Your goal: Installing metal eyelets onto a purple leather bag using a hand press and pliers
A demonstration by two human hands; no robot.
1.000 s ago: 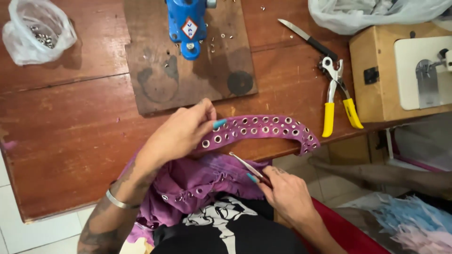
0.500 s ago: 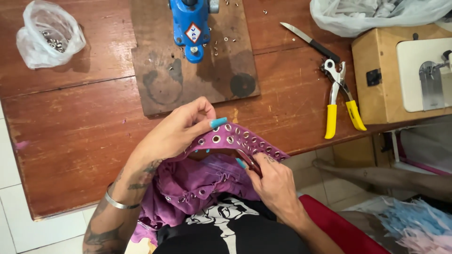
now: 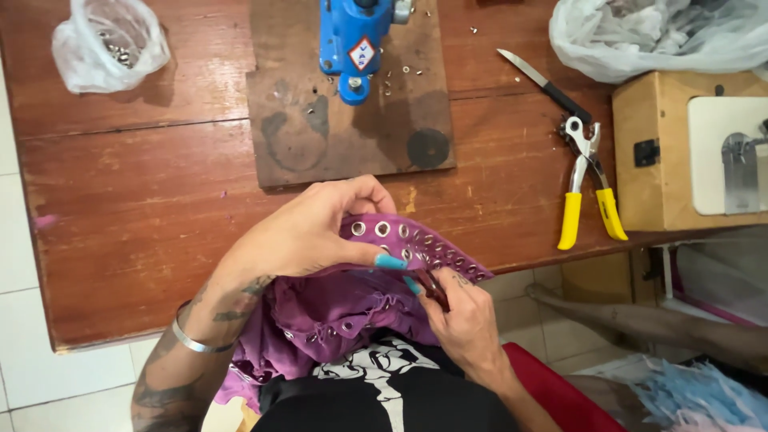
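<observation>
Left hand [image 3: 308, 232] pinches the purple eyelet strip [image 3: 416, 244] at the table [image 3: 136, 224] edge, six o'clock of the blue press [image 3: 352, 40], right hand [image 3: 464, 324] closed on a small dark tool [image 3: 434, 288] — trimming or picking step, I judge — next calls for steady aim between eyelets.

The wooden table [image 3: 144, 216] carries all items, every one lying beyond the grip. Straight ahead of the grip lies a wooden board [image 3: 352, 136] bearing a blue press [image 3: 356, 44], with loose eyelets [image 3: 408, 70] scattered beside it. Far ahead to the left sits a clear bag [image 3: 108, 44]. Ahead to the right lie a knife [image 3: 544, 84], yellow-handled pliers [image 3: 588, 188] and a white bag [image 3: 664, 32].
</observation>
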